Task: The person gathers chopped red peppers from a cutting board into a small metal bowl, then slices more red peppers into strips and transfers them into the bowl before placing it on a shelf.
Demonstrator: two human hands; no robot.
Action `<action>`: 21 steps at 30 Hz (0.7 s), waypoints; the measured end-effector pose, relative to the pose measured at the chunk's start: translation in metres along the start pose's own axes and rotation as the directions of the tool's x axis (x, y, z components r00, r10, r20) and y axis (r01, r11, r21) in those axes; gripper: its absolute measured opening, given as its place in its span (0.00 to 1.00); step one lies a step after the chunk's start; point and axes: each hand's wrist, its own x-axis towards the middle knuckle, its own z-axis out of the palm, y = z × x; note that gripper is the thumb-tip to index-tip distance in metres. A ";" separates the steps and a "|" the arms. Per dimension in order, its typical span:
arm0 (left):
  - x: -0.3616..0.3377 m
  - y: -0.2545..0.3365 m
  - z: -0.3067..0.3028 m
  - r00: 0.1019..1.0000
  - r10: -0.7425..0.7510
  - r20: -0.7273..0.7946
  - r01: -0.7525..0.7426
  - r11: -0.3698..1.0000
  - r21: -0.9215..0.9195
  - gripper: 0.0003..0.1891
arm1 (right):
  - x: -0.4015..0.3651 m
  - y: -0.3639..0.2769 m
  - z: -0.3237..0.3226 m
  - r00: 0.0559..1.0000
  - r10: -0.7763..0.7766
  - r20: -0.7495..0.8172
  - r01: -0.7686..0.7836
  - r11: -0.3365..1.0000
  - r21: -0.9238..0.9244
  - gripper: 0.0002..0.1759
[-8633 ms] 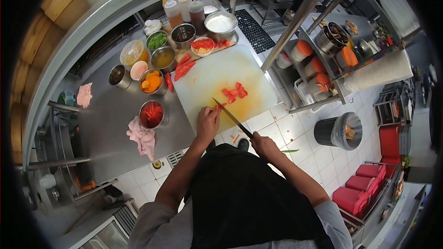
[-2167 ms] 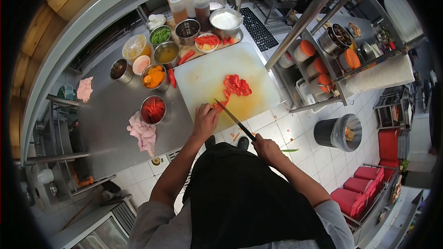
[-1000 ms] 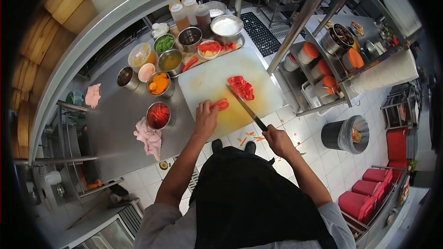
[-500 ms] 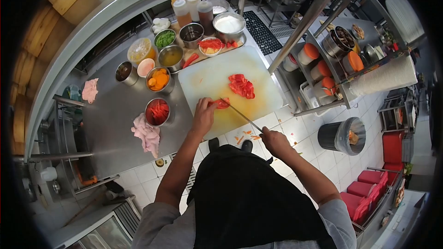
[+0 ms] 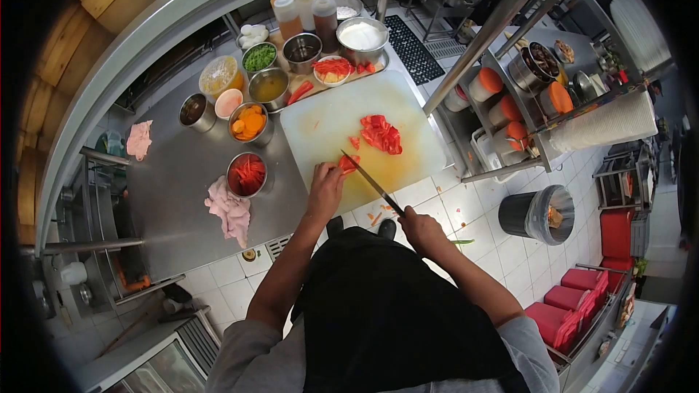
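Note:
A large cutting board [image 5: 320, 120], pale with yellow stains, lies on the steel counter. My left hand [image 5: 327, 191] is at its near left edge, with fingers pressed on a piece of red bell pepper [image 5: 349, 164]. In my right hand [image 5: 423, 231] is the handle of a long knife [image 5: 378, 189], which points up and left. Its blade lies against the right side of the pepper piece. Just above the blade tip sit small cut bits [image 5: 354, 143]. A pile of chopped red pepper [image 5: 381, 135] rests farther up the board.
Left of the board stand metal bowls of red strips [image 5: 247, 174] and orange pieces [image 5: 249, 123]. A crumpled pink cloth [image 5: 228, 209] lies on the counter. Squeeze bottles [image 5: 287, 17] and a bowl of white powder [image 5: 362, 35] stand behind the board. A lined bin [image 5: 537, 215] is on the floor at right.
The knife has come through the pepper, and a cut bit now lies apart above the blade. My right hand has moved slightly left, with the knife angled more steeply.

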 end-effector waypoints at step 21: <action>0.012 -0.017 -0.011 0.996 0.073 0.048 -0.074 0.997 0.012 0.11 | 0.003 0.021 -0.014 0.995 -0.089 0.051 0.095 0.989 -0.115 0.15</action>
